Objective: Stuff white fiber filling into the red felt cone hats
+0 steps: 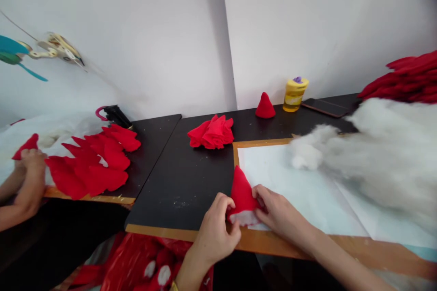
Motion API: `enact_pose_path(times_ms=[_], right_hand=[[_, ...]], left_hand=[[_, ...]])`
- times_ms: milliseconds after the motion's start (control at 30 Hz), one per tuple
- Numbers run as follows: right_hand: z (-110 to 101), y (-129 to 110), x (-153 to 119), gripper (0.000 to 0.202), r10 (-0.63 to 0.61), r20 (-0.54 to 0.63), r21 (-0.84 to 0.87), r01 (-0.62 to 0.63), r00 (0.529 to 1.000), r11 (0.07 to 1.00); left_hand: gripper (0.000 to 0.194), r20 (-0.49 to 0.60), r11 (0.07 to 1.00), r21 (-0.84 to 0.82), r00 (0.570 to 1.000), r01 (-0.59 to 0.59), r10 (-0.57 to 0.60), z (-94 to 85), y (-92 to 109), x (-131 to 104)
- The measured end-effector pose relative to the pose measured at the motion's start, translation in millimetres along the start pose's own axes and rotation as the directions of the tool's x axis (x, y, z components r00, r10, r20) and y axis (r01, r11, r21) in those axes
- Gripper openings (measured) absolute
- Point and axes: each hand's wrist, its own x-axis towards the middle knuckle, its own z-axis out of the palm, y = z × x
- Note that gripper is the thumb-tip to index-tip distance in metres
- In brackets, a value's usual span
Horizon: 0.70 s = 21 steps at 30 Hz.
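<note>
A small red cone-shaped piece of cloth [241, 193], with white stuffing showing at its lower edge, stands point up between my hands near the table's front edge. My left hand [218, 227] pinches its lower left side with thumb and fingers. On its right side, my right hand [268, 204] grips the cloth with thumb and bent fingers. Under it and to the right lies white paper [273, 163] on a brown board. A large heap of white fluffy stuffing [382, 159] rests on the paper at the right.
Red cloth pieces [213, 132], a red cone [265, 106], a yellow jar [294, 95] and a phone [324, 107] are farther back. At left, a person's hands [33, 161] hold red cloth beside a red pile [92, 163]. Below the edge is a red bag [133, 259].
</note>
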Motion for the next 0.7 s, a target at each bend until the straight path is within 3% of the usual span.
enact_pose_path(times_ms=[100,267,333,400,467,533,633,700], right_hand=[[0,-5,-9,0.029,-0.085,-0.016,0.047,0.085,0.996,0.995],[16,-1,-10,0.034,-0.136,-0.078,-0.091,0.128,0.988,0.988],[14,0,-12,0.033,-0.174,-0.086,-0.081,0.167,0.981,0.983],[9,-3,-16,0.032,-0.25,-0.094,-0.053,0.246,0.964,0.968],[5,-12,-20,0.031,-0.325,-0.098,-0.02,0.325,0.941,0.946],[7,-26,-21,0.03,-0.374,-0.085,0.028,0.377,0.923,0.926],[21,-52,-20,0.026,-0.443,-0.007,0.121,0.44,0.897,0.89],[26,-68,-19,0.023,-0.504,0.072,0.176,0.486,0.861,0.856]], left_hand=[[0.039,-0.001,0.999,0.033,1.0,0.027,-0.027,6.0,2,2],[0.038,0.017,0.991,0.133,1.0,0.019,-0.021,18.0,-2,5],[0.039,-0.023,0.999,0.026,0.999,0.024,-0.023,11.2,-6,-2],[0.04,-0.091,0.977,-0.207,0.993,0.048,-0.068,0.1,-14,-12],[0.041,-0.127,0.864,-0.495,0.976,0.093,-0.178,-10.7,-21,-22],[0.047,-0.064,0.697,-0.698,0.954,0.168,-0.293,-18.4,-22,-31],[0.056,0.112,0.563,-0.75,0.905,0.348,-0.411,-27.6,-9,-49],[0.044,0.158,0.502,-0.716,0.813,0.486,-0.561,-37.1,0,-67]])
